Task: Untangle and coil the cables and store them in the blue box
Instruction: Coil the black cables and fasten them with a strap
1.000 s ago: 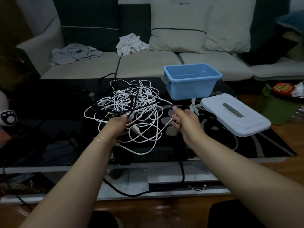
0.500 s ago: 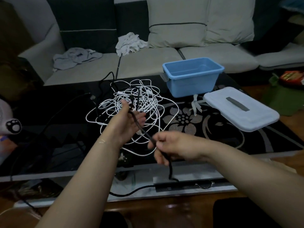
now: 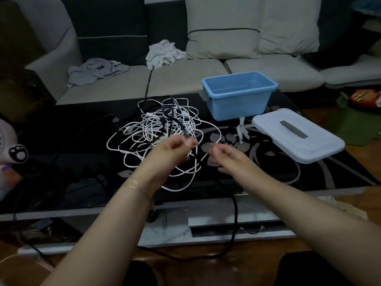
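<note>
A tangle of white cables (image 3: pixel 162 131) with a black cable (image 3: pixel 177 122) running through it lies on the black glass table (image 3: pixel 82 141). My left hand (image 3: pixel 173 153) hovers over the near side of the tangle and pinches the black cable at its fingertips. My right hand (image 3: pixel 226 159) is just to the right, blurred, with fingers apart and nothing seen between them. The black cable passes under it and hangs over the table's front edge. The blue box (image 3: pixel 237 100) stands with no lid at the back right, with nothing visible inside.
The box's white lid (image 3: pixel 299 137) lies on the table to the right of the box. A grey sofa (image 3: pixel 185 79) with cushions and crumpled cloths runs behind the table. A plush toy (image 3: pixel 12 149) sits at the left edge. More black cable loops on the floor in front.
My right hand has let go of the black cable near the table's front edge and risen to the right, level with my left hand. My left hand shifted right, still pinching the cable.
</note>
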### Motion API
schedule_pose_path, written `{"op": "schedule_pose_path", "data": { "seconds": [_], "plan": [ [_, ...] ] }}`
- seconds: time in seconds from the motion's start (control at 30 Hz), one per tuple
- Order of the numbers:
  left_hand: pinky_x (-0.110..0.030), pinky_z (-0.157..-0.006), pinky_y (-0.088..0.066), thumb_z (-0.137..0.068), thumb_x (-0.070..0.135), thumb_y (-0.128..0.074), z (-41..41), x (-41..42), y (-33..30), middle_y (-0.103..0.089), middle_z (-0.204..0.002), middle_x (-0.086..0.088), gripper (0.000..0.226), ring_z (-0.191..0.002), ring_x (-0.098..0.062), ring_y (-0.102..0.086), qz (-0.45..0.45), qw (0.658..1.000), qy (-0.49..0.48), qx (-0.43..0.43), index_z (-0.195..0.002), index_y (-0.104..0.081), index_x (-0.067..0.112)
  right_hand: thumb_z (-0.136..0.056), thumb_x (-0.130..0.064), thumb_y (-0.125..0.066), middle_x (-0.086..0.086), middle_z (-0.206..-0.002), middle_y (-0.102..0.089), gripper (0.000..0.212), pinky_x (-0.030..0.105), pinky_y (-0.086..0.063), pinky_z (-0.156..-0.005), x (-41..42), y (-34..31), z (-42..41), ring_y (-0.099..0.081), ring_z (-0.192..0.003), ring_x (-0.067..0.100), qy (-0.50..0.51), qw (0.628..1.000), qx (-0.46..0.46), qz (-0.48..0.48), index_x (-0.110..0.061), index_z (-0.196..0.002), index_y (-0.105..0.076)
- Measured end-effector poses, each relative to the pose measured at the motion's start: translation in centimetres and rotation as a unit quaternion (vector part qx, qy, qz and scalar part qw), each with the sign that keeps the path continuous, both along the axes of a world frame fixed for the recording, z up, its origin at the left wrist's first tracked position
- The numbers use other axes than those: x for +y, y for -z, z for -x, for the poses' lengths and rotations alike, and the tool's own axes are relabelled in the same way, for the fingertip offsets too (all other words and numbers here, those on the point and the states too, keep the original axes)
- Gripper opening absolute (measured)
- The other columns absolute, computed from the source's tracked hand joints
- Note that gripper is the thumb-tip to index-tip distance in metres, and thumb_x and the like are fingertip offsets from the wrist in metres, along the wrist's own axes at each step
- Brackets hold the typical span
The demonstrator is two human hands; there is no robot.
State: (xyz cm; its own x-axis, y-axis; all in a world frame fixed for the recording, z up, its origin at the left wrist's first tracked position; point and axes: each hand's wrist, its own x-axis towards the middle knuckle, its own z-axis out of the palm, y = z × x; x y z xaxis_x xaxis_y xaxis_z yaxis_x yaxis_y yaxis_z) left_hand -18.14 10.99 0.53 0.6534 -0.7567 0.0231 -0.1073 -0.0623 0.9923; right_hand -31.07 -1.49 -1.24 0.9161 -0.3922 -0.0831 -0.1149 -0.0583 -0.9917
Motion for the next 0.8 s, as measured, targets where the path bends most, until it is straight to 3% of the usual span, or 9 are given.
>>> {"op": "schedule_pose_path", "data": {
  "seconds": [0.1, 0.17, 0.27, 0.4, 0.5, 0.57, 0.67, 0.73, 0.8],
  "plan": [
    [-0.017, -0.086, -0.045, -0.096, 0.008, -0.051, 2.4, -0.9, 0.6, -0.065, -0.102, -0.006, 0.019, -0.088, -0.004, -0.06, -0.009, 0.996, 0.07, -0.059, -0.109, -0.064, 0.004, -0.084, -0.055, -0.039, -0.005, -0.088, -0.069, 0.041, 0.022, -0.05, -0.076, 0.0, -0.3, 0.0, -0.064, -0.073, 0.007, -0.026, 0.999, -0.033, -0.024, -0.028, -0.109, -0.057],
    [-0.026, -0.094, -0.048, -0.097, 0.023, -0.047, 3.2, -1.3, 0.0, -0.067, -0.107, -0.007, 0.028, -0.1, -0.009, -0.063, 0.046, 0.996, 0.054, 0.058, -0.117, -0.059, 0.008, -0.099, -0.04, -0.03, -0.004, -0.056, -0.053, 0.036, 0.021, -0.042, -0.052, 0.4, -0.3, 0.0, -0.045, -0.047, 0.007, -0.049, 0.998, -0.041, -0.016, -0.017, -0.108, -0.056],
    [-0.032, -0.097, -0.048, -0.087, 0.051, -0.04, 2.2, -1.5, -0.7, -0.064, -0.119, -0.011, 0.064, -0.11, -0.019, -0.061, 0.115, 0.955, 0.029, 0.271, -0.118, -0.057, -0.002, -0.104, -0.028, -0.023, -0.01, -0.046, -0.034, 0.034, 0.02, -0.035, -0.045, 0.6, -0.2, 0.2, -0.029, -0.042, 0.007, -0.108, 0.994, -0.018, -0.023, -0.013, -0.09, -0.05],
    [-0.028, -0.078, -0.056, -0.095, 0.052, -0.039, -0.8, -0.1, -1.9, -0.065, -0.115, -0.015, 0.056, -0.094, -0.02, -0.067, 0.228, 0.878, -0.042, 0.418, -0.105, -0.055, -0.001, -0.104, -0.022, -0.028, -0.006, -0.058, -0.054, 0.033, 0.023, -0.048, -0.061, 0.2, 0.2, 2.0, -0.051, -0.055, 0.008, -0.324, 0.937, 0.125, 0.033, -0.012, -0.082, -0.05],
    [-0.014, -0.052, -0.05, -0.1, 0.046, -0.033, -2.5, 0.8, -2.1, -0.069, -0.104, -0.008, 0.052, -0.069, -0.008, -0.064, 0.218, 0.88, -0.105, 0.408, -0.105, -0.054, -0.001, -0.105, -0.022, -0.032, 0.007, -0.094, -0.067, 0.032, 0.017, -0.046, -0.088, -0.6, 0.2, 3.1, -0.063, -0.084, 0.006, -0.45, 0.853, 0.241, 0.107, -0.009, -0.095, -0.059],
    [-0.011, -0.042, -0.04, -0.104, 0.035, -0.031, -2.7, 0.9, -2.1, -0.07, -0.081, 0.0, 0.037, -0.047, -0.002, -0.053, 0.19, 0.892, -0.117, 0.394, -0.101, -0.054, 0.007, -0.102, -0.02, -0.041, 0.001, -0.11, -0.063, 0.024, 0.002, -0.038, -0.08, -1.4, -0.3, 3.4, -0.057, -0.087, -0.011, -0.447, 0.834, 0.276, 0.168, -0.012, -0.11, -0.062],
    [-0.012, -0.042, -0.041, -0.102, 0.018, -0.036, -1.5, 0.7, -2.3, -0.063, -0.06, 0.007, 0.024, -0.043, -0.001, -0.048, 0.12, 0.938, -0.039, 0.322, -0.097, -0.059, 0.01, -0.094, -0.002, -0.053, 0.004, -0.141, -0.048, 0.054, 0.012, -0.042, -0.095, -2.1, -0.1, 3.5, -0.052, -0.12, 0.004, -0.38, 0.887, 0.244, 0.098, -0.011, -0.144, -0.034],
    [-0.017, -0.048, -0.048, -0.1, 0.014, -0.038, 0.0, 0.5, -2.2, -0.066, -0.064, 0.002, 0.021, -0.048, -0.005, -0.055, 0.051, 0.966, 0.045, 0.251, -0.094, -0.058, 0.009, -0.086, 0.002, -0.058, 0.006, -0.142, -0.048, 0.065, 0.029, -0.042, -0.104, -2.0, -0.3, 3.2, -0.052, -0.126, 0.017, -0.27, 0.948, 0.151, -0.071, -0.014, -0.143, -0.032],
    [-0.021, -0.057, -0.053, -0.099, 0.011, -0.042, 1.5, 0.2, -1.6, -0.07, -0.072, -0.003, 0.016, -0.059, -0.011, -0.063, -0.035, 0.978, 0.13, 0.16, -0.091, -0.055, 0.008, -0.075, -0.011, -0.064, 0.009, -0.136, -0.056, 0.068, 0.043, -0.036, -0.109, -2.4, -0.7, 2.3, -0.053, -0.125, 0.023, -0.16, 0.958, 0.039, -0.237, -0.014, -0.139, -0.039]
  ]
}}
